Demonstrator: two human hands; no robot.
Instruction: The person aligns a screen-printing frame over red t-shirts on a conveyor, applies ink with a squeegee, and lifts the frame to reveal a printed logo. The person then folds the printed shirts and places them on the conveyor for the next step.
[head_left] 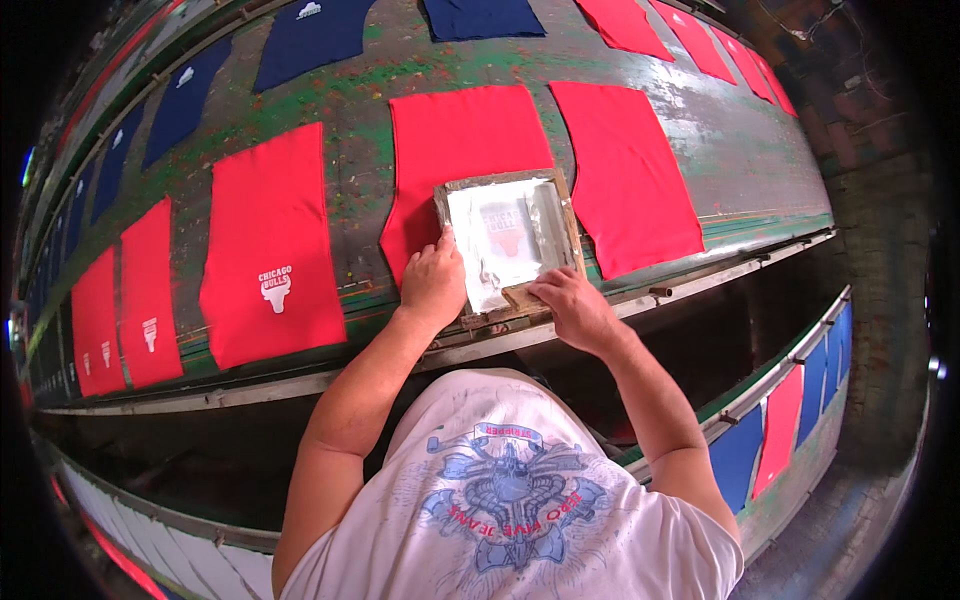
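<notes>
A wooden-framed printing screen (500, 178) lies over the lower part of a red cloth panel (470, 125) on the long table. White ink is smeared across its mesh (515, 262), where a printed design shows through. My left hand (435, 280) grips the left side of the frame, its index finger along the wood. At the screen's near right corner, my right hand (575, 308) is closed on a small wooden squeegee (518, 297). The blade's lower edge is hidden, sitting in the ink at the near end.
To the left, another red panel (265, 220) bears a white print; to the right lies an unprinted-looking red panel (630, 180). Dark blue panels (315, 40) line the far side. A metal rail (640, 307) with short pegs edges the table. Behind me stands another table with panels (735, 450).
</notes>
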